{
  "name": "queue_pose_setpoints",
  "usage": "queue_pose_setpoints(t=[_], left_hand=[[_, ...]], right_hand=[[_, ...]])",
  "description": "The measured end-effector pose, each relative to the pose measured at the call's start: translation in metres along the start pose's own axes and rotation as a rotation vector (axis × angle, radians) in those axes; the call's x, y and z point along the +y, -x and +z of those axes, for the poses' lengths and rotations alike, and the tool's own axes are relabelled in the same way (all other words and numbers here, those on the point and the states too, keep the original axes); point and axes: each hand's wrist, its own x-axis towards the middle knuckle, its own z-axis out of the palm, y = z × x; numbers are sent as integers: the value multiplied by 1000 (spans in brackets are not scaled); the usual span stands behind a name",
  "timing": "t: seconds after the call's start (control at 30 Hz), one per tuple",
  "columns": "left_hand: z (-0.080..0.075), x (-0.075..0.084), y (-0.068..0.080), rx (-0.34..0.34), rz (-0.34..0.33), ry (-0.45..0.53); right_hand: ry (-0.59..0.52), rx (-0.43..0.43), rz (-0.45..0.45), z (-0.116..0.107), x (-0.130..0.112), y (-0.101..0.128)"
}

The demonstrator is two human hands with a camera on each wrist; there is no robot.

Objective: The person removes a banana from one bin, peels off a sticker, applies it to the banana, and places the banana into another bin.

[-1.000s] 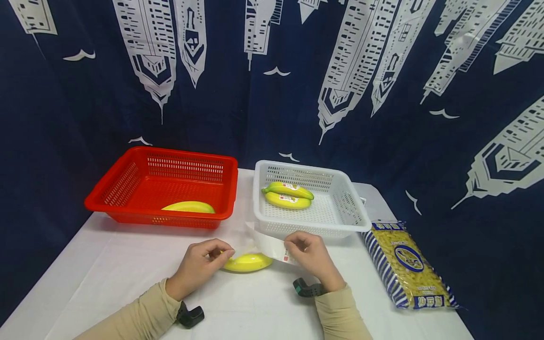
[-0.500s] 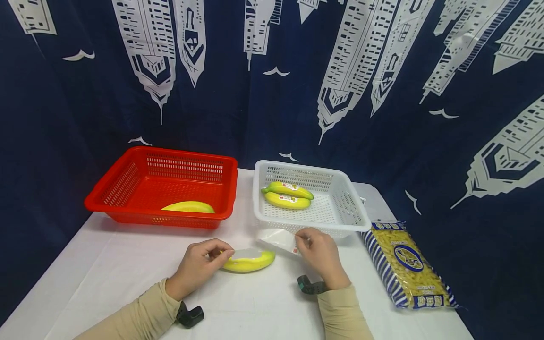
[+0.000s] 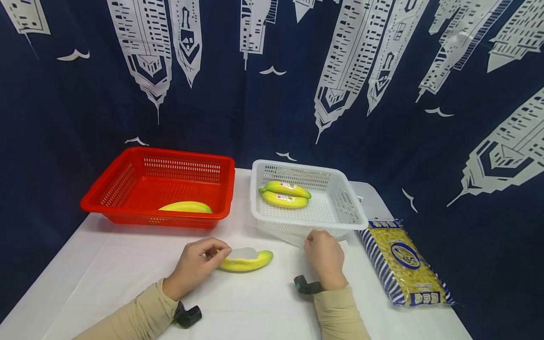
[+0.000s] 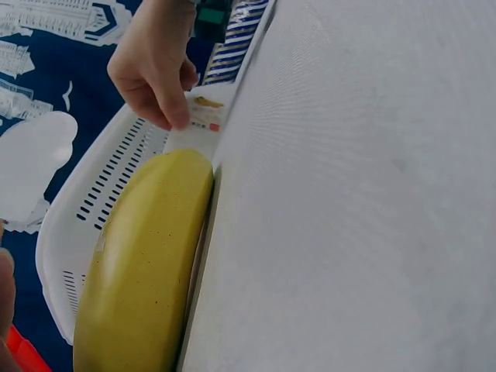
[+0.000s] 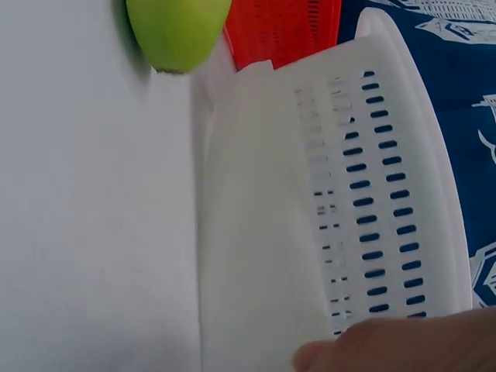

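My left hand (image 3: 199, 262) pinches a pale sticker (image 3: 243, 253) between thumb and fingertips, above the near banana (image 3: 246, 265) on the table. In the left wrist view the sticker (image 4: 35, 163) stands apart from the banana (image 4: 147, 271). My right hand (image 3: 325, 257) holds a strip of label backing paper beside the white basket. The left wrist view shows printed labels on that strip (image 4: 203, 116) beneath the right hand's fingers. From the right wrist, the strip (image 5: 256, 217) appears plain and whitish, with the banana's green end (image 5: 178, 31) nearby.
The white basket (image 3: 310, 225) behind the right hand contains two labelled bananas (image 3: 285, 193). On the left stands a red basket (image 3: 157, 218) with a yellow fruit (image 3: 187, 207) partly hidden by its wall. A yellow pasta bag (image 3: 405, 264) lies at the right table edge.
My right hand has moved right with the backing paper, away from the banana and down beside the white basket. The sticker stays in my left hand, which keeps nearly the same place.
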Motion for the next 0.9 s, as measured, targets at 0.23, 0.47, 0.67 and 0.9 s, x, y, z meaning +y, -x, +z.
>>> queue_pose_setpoints(t=[0.23, 0.47, 0.67, 0.9], left_hand=[[1, -1, 1, -3, 17, 32], [1, -1, 1, -12, 20, 49], [0, 0, 1, 26, 33, 18], [1, -3, -1, 54, 32, 10]], right_hand=[[-94, 41, -128, 7, -13, 7], [-448, 107, -297, 18, -35, 15], [-977, -245, -279, 22, -53, 27], [-1261, -504, -340, 25, -57, 32]])
